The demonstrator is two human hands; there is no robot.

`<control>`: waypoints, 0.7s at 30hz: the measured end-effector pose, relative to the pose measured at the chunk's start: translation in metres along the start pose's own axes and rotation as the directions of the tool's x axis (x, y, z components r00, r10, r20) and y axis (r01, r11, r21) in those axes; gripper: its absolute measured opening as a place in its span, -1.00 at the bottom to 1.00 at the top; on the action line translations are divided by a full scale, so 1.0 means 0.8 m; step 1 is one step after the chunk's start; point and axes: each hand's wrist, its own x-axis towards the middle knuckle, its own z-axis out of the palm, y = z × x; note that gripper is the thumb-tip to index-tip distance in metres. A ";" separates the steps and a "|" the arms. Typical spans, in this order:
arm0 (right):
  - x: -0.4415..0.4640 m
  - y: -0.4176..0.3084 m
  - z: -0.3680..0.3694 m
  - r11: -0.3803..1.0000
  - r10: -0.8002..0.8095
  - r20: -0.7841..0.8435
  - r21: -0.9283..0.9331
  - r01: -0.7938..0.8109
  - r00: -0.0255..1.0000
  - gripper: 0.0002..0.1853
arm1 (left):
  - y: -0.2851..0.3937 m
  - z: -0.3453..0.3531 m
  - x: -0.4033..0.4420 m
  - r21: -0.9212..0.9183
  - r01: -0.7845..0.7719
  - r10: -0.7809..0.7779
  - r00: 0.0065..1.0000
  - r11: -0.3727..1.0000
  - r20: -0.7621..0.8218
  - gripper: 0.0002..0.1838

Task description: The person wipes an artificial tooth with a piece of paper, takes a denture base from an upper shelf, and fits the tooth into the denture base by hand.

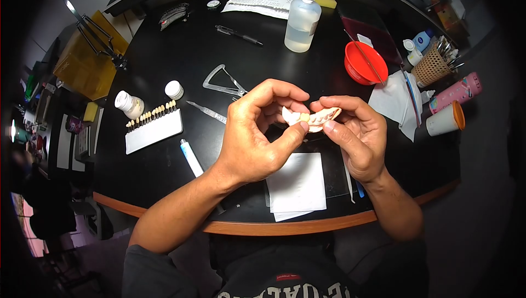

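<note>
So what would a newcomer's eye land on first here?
Probably the pale dental model, held between the left hand and the right hand above the dark table. Next, perhaps, the bright red bowl beyond the right hand, then the row of tooth-coloured tabs along a white holder on the left.

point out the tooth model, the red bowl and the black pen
Tooth model (314, 118), head view: its middle
Red bowl (355, 62), head view: its inside
Black pen (239, 35), head view: middle of its barrel
</note>
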 end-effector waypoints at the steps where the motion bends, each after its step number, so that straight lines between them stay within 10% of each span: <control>1: 0.000 0.000 0.000 1.000 -0.002 0.005 0.000 0.002 1.000 -0.66 | 0.000 0.000 0.000 0.002 0.005 -0.005 1.000 1.000 -0.003 -0.62; 21: 0.003 0.002 -0.003 0.991 -0.116 0.054 -0.064 0.120 0.992 -0.63 | -0.007 -0.002 0.002 0.044 -0.067 0.066 0.997 0.997 0.036 -0.59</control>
